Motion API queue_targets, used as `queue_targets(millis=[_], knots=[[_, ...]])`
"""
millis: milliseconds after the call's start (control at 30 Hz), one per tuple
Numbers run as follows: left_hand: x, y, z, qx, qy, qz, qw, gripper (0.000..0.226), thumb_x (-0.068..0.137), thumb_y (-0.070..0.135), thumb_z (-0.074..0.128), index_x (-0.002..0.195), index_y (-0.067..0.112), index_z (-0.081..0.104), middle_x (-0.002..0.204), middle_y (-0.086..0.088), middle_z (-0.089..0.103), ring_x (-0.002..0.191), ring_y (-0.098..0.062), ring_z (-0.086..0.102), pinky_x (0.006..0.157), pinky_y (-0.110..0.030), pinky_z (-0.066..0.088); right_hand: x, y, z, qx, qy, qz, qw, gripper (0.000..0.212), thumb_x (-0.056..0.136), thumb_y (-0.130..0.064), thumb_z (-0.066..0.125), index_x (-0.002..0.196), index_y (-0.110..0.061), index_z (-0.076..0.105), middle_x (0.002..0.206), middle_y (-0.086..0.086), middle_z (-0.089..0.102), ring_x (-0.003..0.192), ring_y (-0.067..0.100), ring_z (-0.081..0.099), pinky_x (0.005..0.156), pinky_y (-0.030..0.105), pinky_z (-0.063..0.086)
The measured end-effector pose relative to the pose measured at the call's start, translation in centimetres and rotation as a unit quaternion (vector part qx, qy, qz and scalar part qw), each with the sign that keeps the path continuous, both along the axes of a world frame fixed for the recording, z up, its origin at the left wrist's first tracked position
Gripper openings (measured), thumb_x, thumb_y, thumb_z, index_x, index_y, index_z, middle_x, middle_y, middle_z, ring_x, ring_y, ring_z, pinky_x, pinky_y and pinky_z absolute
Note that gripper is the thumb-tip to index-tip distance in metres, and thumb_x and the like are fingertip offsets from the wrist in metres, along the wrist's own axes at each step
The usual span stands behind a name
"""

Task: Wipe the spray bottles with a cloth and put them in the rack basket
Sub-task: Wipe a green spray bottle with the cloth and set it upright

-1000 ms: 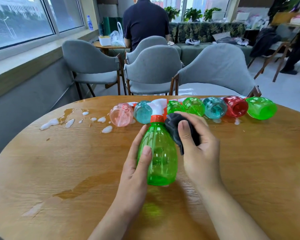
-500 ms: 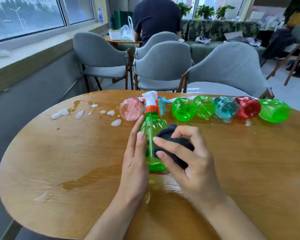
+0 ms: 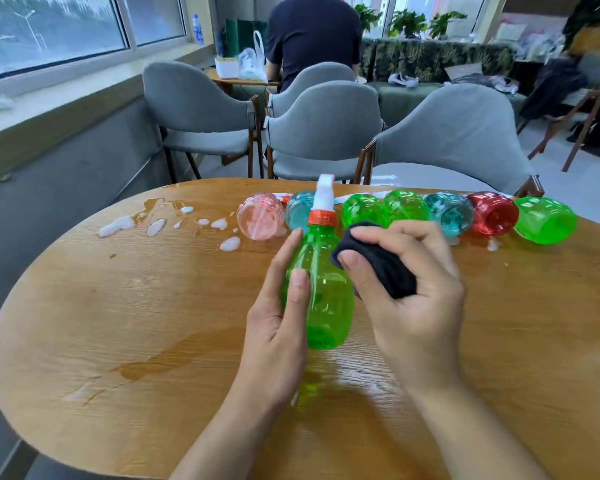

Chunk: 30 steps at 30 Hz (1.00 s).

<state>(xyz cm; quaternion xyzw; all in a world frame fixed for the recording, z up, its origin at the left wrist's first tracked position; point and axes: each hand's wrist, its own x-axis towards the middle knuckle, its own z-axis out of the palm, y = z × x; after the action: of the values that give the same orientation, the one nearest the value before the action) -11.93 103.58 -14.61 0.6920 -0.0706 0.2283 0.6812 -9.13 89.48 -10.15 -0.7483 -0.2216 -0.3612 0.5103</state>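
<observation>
A round wooden table [image 3: 118, 306] is carrying seven spray bottles [image 3: 406, 206] lying on their sides in a row toward 12 to 2 o'clock. White foam blobs [image 3: 116, 226] are sitting toward 10 to 11 o'clock. A wet streak [image 3: 160, 362] is lying toward 8 o'clock.

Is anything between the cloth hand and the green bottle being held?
Nothing visible. The right hand presses the black cloth to the green bottle, gripped by the left hand.
</observation>
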Motion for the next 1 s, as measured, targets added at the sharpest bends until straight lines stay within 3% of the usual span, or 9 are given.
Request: queue_targets(millis=[167,267,400,467,600,667,800,900,1000], knots=[[0.0,0.1,0.2,-0.047,0.022,0.019,0.998,0.045,0.111,0.043,0.044,0.154,0.035,0.053,0.148,0.016,0.064,0.141,-0.003,0.055,0.12,-0.034,0.045,0.4,1.3,-1.8,-0.113,-0.018,0.039,0.993,0.02,0.098,-0.027,0.075,0.113,-0.014,0.08,0.106,0.005,0.053,0.095,0.018,0.062,0.085,0.027,0.053],[0.2,1.2,0.7,-0.107,0.052,0.041,0.992,0.043,0.109,0.048,0.043,0.149,0.042,0.057,0.145,0.008,0.067,0.135,-0.016,0.063,0.117,-0.052,0.048,-0.5,1.6,-3.5,-0.165,-0.065,0.059,0.982,0.017,0.098,-0.026,0.076,0.109,-0.015,0.081,0.102,0.004,0.052,0.088,0.011,0.057,0.081,0.019,0.05],[0.5,1.7,1.1,-0.175,0.066,0.014,0.982,0.042,0.109,0.046,0.041,0.147,0.042,0.058,0.143,0.001,0.069,0.13,-0.025,0.067,0.11,-0.053,0.053,-1.1,1.0,-5.1,-0.201,-0.104,0.08,0.971,0.014,0.098,-0.027,0.076,0.11,-0.02,0.075,0.104,-0.001,0.05,0.087,0.011,0.057,0.08,0.013,0.046],[0.7,1.8,1.1,-0.21,0.079,0.0,0.975,0.042,0.109,0.049,0.041,0.146,0.044,0.059,0.141,-0.003,0.07,0.126,-0.029,0.069,0.099,-0.052,0.058,-1.0,0.5,-5.4,-0.146,-0.059,0.082,0.984,0.015,0.097,-0.027,0.074,0.109,-0.019,0.072,0.104,-0.003,0.054,0.09,0.009,0.061,0.079,0.016,0.049],[0.7,1.7,1.4,-0.254,0.118,-0.048,0.959,0.042,0.112,0.048,0.036,0.145,0.041,0.06,0.125,-0.007,0.076,0.095,-0.028,0.077,0.057,-0.04,0.06,-0.8,0.1,-5.0,0.054,0.078,0.079,0.992,0.014,0.097,-0.035,0.067,0.103,-0.023,0.066,0.102,-0.001,0.061,0.094,0.02,0.064,0.081,0.031,0.049],[0.6,1.4,1.2,-0.248,0.114,-0.066,0.96,0.042,0.111,0.046,0.036,0.144,0.039,0.06,0.132,-0.008,0.074,0.108,-0.03,0.076,0.064,-0.04,0.062,-0.9,0.3,-4.6,0.059,0.084,0.094,0.99,0.015,0.097,-0.037,0.068,0.103,-0.024,0.064,0.101,-0.001,0.06,0.095,0.021,0.063,0.08,0.034,0.051],[0.6,1.4,0.8,-0.242,0.112,-0.074,0.961,0.041,0.109,0.051,0.038,0.137,0.039,0.066,0.132,-0.009,0.074,0.113,-0.026,0.075,0.076,-0.039,0.064,-0.9,0.2,-4.5,-0.02,0.031,0.078,0.996,0.019,0.095,-0.03,0.072,0.101,-0.013,0.066,0.1,-0.001,0.057,0.097,0.012,0.06,0.082,0.018,0.044],[0.5,1.4,0.6,-0.184,0.088,-0.058,0.977,0.05,0.099,0.069,0.057,0.141,0.041,0.061,0.136,-0.008,0.072,0.125,-0.034,0.069,0.101,-0.059,0.057,-0.6,0.0,-4.8,-0.049,0.026,0.084,0.995,0.019,0.096,-0.029,0.071,0.102,-0.011,0.069,0.101,0.0,0.056,0.097,0.012,0.06,0.079,0.02,0.047],[0.6,1.3,0.4,-0.181,0.071,-0.024,0.981,0.044,0.096,0.056,0.066,0.138,0.043,0.063,0.133,-0.003,0.074,0.123,-0.029,0.071,0.095,-0.047,0.06,0.1,-0.2,-4.2,-0.018,0.05,0.038,0.998,0.019,0.097,-0.031,0.068,0.104,-0.014,0.072,0.104,-0.002,0.06,0.1,0.011,0.063,0.083,0.019,0.046]])
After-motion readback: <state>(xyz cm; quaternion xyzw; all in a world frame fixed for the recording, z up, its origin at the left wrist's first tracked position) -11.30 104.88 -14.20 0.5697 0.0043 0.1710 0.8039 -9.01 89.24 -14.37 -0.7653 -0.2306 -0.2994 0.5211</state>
